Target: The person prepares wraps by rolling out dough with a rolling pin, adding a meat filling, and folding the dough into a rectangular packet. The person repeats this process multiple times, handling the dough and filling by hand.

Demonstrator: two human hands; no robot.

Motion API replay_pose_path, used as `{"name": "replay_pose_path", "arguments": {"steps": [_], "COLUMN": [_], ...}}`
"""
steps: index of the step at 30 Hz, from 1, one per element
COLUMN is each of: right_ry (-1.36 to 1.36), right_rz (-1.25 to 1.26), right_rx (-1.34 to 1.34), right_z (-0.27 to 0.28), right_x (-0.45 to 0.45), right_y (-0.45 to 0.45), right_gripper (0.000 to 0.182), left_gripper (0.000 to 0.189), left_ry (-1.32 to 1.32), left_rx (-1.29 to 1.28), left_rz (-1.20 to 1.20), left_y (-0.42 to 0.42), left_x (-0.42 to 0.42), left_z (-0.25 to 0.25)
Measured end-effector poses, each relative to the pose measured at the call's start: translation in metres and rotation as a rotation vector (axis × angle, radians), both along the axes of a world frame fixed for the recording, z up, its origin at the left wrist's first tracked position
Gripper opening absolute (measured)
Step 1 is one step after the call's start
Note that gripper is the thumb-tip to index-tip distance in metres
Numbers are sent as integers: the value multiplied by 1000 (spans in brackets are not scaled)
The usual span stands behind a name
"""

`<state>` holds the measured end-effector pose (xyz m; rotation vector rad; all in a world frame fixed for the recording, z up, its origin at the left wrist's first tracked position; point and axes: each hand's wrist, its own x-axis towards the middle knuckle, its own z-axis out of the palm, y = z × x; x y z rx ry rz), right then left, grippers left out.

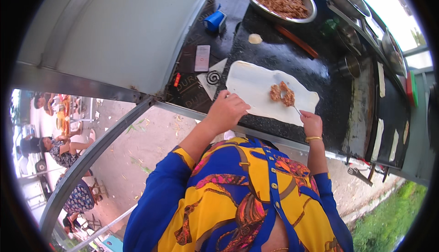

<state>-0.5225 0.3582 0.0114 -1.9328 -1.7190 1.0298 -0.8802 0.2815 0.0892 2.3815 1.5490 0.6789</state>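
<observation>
A thin sheet of rolled white dough (252,80) lies across the black worktop before me. Pinkish-brown minced filling (287,97) sits in clumps on its right half. In my right hand (312,123) is the handle of a metal spoon (297,109), its bowl down in the filling. My left hand (228,110) rests with curled fingers at the dough's near left edge; whether it pinches the dough is hidden. Beyond the sheet, a small piece of dough (255,39) and a reddish wooden rolling pin (296,41) lie on the worktop.
A steel bowl (312,12) of minced filling stands at the back. To the left are a phone (202,58), a mosquito coil (213,77), a red lighter (177,80) and a blue object (215,21). Long dough strips (378,139) lie on a dark griddle at right. People sit outside, left.
</observation>
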Motion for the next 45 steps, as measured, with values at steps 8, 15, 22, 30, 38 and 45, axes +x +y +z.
{"name": "replay_pose_path", "arguments": {"steps": [8, 15, 22, 30, 38, 45], "right_ry": [430, 220, -42, 1, -128, -181], "right_rz": [-357, -67, 34, -46, -22, 145], "right_rx": [-245, -190, -119, -71, 71, 729], "right_z": [18, -14, 32, 29, 42, 59], "right_x": [21, -34, -49, -17, -31, -40], "right_y": [6, 17, -11, -7, -14, -52], "right_gripper": [22, 23, 25, 23, 22, 34], "left_gripper": [30, 54, 57, 57, 54, 55], "left_ry": [163, 480, 609, 417, 545, 632], "left_rx": [-17, -41, -172, -265, -277, -153], "left_rz": [-33, -202, -59, 58, -102, -151], "left_y": [9, 49, 51, 74, 81, 49], "left_x": [28, 77, 63, 56, 70, 51], "left_z": [-29, -71, -72, -54, -53, -70]}}
